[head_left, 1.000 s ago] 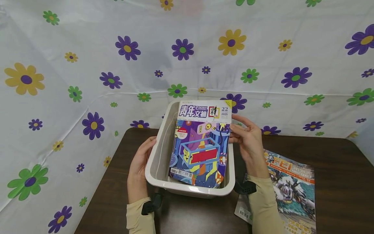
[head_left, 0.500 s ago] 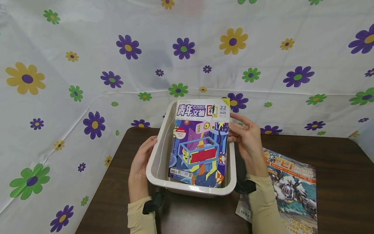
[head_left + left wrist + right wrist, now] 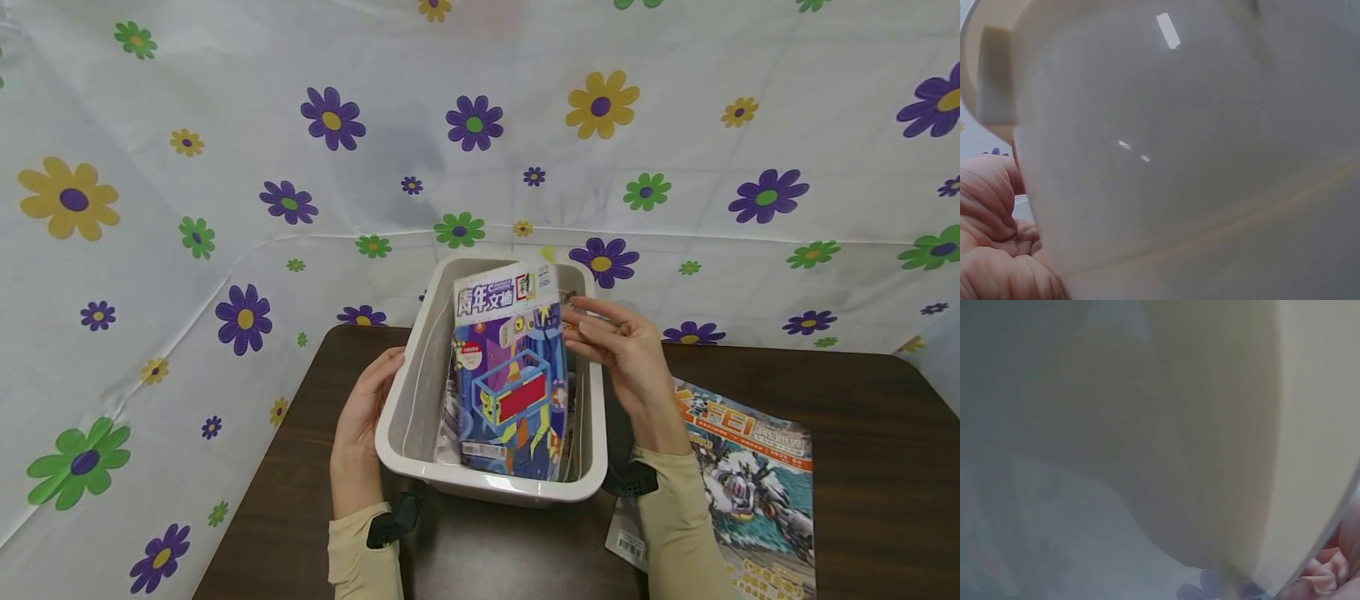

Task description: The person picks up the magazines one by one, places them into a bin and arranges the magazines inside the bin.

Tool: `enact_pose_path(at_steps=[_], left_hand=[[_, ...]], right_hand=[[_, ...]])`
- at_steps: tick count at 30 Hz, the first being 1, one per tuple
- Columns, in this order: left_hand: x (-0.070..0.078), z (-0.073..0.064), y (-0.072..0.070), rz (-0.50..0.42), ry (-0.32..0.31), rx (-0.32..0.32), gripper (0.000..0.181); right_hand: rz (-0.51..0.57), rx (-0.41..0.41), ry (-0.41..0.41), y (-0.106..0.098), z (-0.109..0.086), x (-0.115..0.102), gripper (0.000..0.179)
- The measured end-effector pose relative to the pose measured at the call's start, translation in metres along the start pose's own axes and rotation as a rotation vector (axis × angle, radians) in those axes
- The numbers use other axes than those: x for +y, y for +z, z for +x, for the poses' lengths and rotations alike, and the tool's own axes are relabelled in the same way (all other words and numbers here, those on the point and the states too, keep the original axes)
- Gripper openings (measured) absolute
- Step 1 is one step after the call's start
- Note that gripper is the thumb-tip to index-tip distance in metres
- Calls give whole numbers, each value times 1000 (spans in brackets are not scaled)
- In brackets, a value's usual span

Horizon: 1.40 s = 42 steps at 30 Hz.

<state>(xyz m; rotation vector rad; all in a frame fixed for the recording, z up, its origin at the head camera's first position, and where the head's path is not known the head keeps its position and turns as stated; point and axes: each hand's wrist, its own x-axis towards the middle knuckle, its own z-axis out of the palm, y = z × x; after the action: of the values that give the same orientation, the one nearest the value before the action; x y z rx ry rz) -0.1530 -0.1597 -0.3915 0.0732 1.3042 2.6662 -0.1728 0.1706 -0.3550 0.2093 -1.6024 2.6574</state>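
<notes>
A pale grey plastic basin (image 3: 491,482) is centred in the head view, over the dark table. My left hand (image 3: 367,412) grips its left side near the rim; the left wrist view shows curled fingers (image 3: 997,262) beside the basin wall (image 3: 1179,187). Inside lies a purple magazine (image 3: 517,392) with a white title band, slightly blurred and leaning left. Edges of other printed matter show beneath it. Over the right rim, my right hand (image 3: 630,358) reaches in, its fingers extended beside the magazine's right edge without gripping it. The basin wall (image 3: 1210,425) fills most of the right wrist view.
To the right on the table (image 3: 862,467) lies a magazine with an orange title (image 3: 757,483), partly under my right forearm. Another printed item with a barcode (image 3: 626,537) pokes out below it. A flowered white cloth (image 3: 480,200) hangs behind the table.
My right fingers have let go of the purple magazine's edge. It has dropped lower into the basin and turned, its top right corner shifting left. My left hand has stayed on the basin.
</notes>
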Motion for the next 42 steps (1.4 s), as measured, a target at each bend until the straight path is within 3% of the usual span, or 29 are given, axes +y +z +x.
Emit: enact_pose_path(at_steps=[3, 5, 15, 27, 42], left_hand=[[0, 1, 0, -13, 1, -26, 29], [-1, 2, -1, -19, -3, -35, 29], [0, 1, 0, -15, -4, -12, 26], [0, 0, 1, -28, -6, -13, 27], [1, 0, 0, -21, -2, -28, 27]], right_hand=[[2, -79, 1, -3, -1, -1, 30], [8, -91, -14, -5, -1, -1, 28], [72, -95, -5, -8, -1, -1, 29], [48, -51, -18, -8, -3, 0, 30], [18, -64, -47, -9, -4, 1, 28]])
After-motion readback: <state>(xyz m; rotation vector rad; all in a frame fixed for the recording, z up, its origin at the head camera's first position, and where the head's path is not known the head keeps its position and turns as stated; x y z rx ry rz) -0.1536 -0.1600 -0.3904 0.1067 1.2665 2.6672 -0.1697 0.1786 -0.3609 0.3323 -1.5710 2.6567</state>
